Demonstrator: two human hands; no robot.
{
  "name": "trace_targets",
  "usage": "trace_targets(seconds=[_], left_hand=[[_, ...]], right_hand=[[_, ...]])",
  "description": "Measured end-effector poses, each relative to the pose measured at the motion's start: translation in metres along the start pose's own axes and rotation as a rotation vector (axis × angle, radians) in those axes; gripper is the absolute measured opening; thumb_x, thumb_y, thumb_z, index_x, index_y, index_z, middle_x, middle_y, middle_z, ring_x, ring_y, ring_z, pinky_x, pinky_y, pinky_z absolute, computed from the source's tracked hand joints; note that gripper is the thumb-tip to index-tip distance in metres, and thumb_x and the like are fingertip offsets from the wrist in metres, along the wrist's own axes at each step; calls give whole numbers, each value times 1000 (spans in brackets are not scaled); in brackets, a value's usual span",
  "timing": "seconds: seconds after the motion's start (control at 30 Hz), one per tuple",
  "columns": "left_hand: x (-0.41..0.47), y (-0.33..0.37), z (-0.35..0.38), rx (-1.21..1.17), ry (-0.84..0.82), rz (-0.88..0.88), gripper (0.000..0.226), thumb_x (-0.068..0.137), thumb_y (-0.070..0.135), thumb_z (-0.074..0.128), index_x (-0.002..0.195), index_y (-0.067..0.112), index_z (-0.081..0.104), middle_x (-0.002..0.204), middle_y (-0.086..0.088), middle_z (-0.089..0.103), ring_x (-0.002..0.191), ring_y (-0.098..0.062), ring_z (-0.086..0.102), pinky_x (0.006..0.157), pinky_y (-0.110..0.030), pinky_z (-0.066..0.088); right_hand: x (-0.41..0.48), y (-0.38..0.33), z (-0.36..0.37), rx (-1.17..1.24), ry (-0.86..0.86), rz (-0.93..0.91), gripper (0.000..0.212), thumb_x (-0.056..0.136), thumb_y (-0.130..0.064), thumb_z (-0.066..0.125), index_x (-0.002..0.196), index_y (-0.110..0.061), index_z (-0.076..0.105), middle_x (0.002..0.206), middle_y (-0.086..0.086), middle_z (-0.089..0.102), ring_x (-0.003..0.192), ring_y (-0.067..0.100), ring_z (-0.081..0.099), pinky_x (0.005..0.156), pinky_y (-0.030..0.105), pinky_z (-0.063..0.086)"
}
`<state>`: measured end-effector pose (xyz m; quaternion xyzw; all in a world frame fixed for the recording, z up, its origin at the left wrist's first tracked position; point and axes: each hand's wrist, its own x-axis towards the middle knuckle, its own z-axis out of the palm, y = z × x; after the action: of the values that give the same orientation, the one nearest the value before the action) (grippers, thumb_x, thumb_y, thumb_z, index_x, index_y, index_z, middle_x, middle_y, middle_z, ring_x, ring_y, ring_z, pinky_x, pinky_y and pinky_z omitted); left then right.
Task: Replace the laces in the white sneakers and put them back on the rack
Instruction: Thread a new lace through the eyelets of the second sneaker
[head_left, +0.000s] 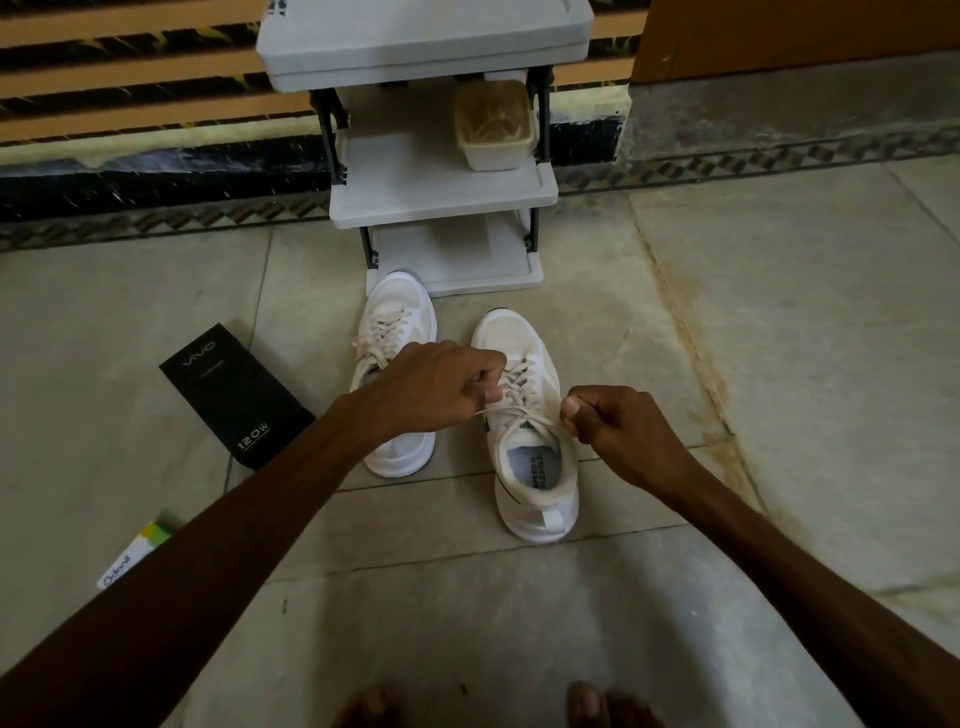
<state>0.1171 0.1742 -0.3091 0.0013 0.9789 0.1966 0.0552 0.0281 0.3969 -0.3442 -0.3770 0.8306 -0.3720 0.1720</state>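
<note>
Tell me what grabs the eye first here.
At the centre, the left hand and right hand each pinch the lace stretched across the nearer sneaker on the floor. The other sneaker stands laced just behind it to the left, in front of a white rack with a tub on its middle shelf. A black box lies on the floor at left.

Your left hand (431, 387) covers the tongue and heel opening of the farther sneaker (402, 317) at frame centre. The lace (519, 410) ends vanish inside its curled fingers (488, 376) and inside your right hand (613, 431). The rack (426, 47) is cut off by the top edge. Your left forearm (234, 519) hides most of the small box (136, 552) at lower left, and its print is too small to read. The tub (493, 124) contents are blurred.
</note>
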Motion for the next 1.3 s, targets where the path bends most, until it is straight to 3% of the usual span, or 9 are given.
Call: trace_targets(seconds=[0.27, 0.47, 0.6, 0.7, 0.8, 0.87, 0.93, 1.1, 1.3], left_hand=[[0, -2, 0, 18, 10, -7, 27, 89, 22, 53, 68, 25, 37, 58, 7, 47, 59, -13, 48, 52, -26, 26], [-2, 5, 13, 33, -16, -76, 23, 90, 23, 51, 71, 25, 37, 59, 7, 44, 59, -14, 47, 59, -29, 29], [-8, 7, 17, -279, -92, -144, 24, 91, 47, 48, 79, 26, 47, 68, 3, 62, 68, -18, 61, 68, -40, 50], [-12, 14, 16, -389, -117, -147, 20, 91, 51, 51, 83, 32, 51, 76, 8, 66, 74, -12, 65, 74, -43, 54], [-18, 18, 8, -274, 99, -157, 10, 93, 38, 58, 86, 31, 56, 77, 13, 62, 70, -4, 59, 68, -33, 51], [-27, 13, 3, -169, 206, -184, 5, 91, 28, 58, 88, 24, 58, 84, 10, 58, 73, -9, 57, 68, -34, 49], [-39, 8, 0, 13, 138, -263, 10, 91, 29, 56, 98, 22, 57, 100, 4, 53, 86, -18, 58, 75, -38, 49], [-59, 0, 9, 435, 34, -459, 56, 86, 55, 59, 128, 20, 46, 131, -4, 46, 115, -23, 47, 92, -36, 39], [-71, -15, 24, 335, -39, -483, 61, 92, 41, 59, 144, 23, 34, 145, 2, 43, 132, -20, 40, 105, -36, 24]], right_hand=[[-1, 5, 1, -22, -3, 37, 40, 91, -48, 37, 59, -29, 50, 52, -10, 52, 51, 6, 51, 57, 30, 43], [3, 7, 7, -56, -38, 102, 44, 100, -38, 45, 67, -10, 57, 59, 4, 58, 53, 14, 53, 57, 35, 46], [-16, -9, -10, 82, -156, 10, 32, 89, -54, 54, 80, -26, 66, 75, -11, 65, 69, 4, 61, 63, 25, 49], [-33, -21, -7, -147, -244, -40, 43, 68, -69, 67, 99, -39, 63, 96, -25, 56, 82, -2, 56, 66, 13, 45], [-41, -26, 2, -409, -289, -178, 49, 71, -59, 71, 115, -38, 60, 116, -22, 54, 92, 2, 55, 77, 20, 50], [-41, -25, 7, -434, -273, -250, 44, 79, -54, 66, 117, -32, 62, 118, -15, 60, 91, 9, 56, 76, 23, 48], [-37, -27, 12, -444, -263, -291, 39, 83, -52, 61, 115, -29, 64, 112, -12, 64, 85, 12, 54, 70, 22, 40], [-13, -40, 27, -460, -151, -297, 36, 79, -36, 69, 114, -27, 65, 100, -4, 70, 77, 23, 56, 60, 28, 39], [22, -58, 52, -514, -110, -170, 42, 85, -39, 65, 126, -31, 59, 120, -4, 64, 99, 21, 52, 72, 27, 41]])
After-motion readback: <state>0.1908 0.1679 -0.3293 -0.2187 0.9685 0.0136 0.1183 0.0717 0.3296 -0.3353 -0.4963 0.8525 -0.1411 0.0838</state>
